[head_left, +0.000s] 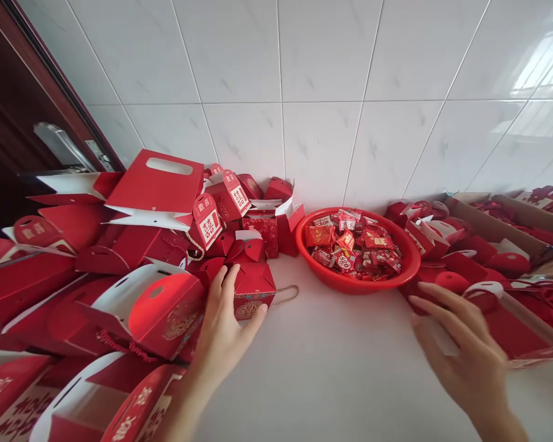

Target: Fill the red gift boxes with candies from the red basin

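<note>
My left hand (225, 328) rests at a small red gift box (254, 285) with a gold cord loop, left of centre. Its fingers are spread over the box's left side and front, and the thumb lies by the front corner. At the right, my right hand (461, 344) hovers with fingers apart beside a pile of red boxes (511, 319), holding nothing that shows. Between the hands and farther back stands a red plastic basin (350, 283) full of wrapped candies (357, 245).
Many red gift boxes (166, 307) are heaped along the left, some with flaps up. Cardboard cartons (511, 224) holding red items stand at the far right. Behind is a white tiled wall (322, 135); a dark door (9, 110) with a metal handle is at the upper left.
</note>
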